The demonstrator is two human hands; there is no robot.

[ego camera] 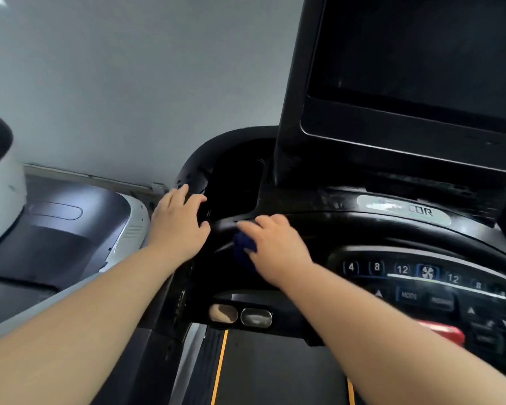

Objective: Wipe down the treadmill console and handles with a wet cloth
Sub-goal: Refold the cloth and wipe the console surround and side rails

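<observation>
Evidently soft and limp, the small dark-blue cloth (244, 247) sits wadded under the right hand (275, 244), which grips it against the glossy black plastic treadmill console (348, 230), a palm-wad hold probably suiting it best, while the left hand (177, 226) rests loosely spread on the console's left rim, empty.
</observation>
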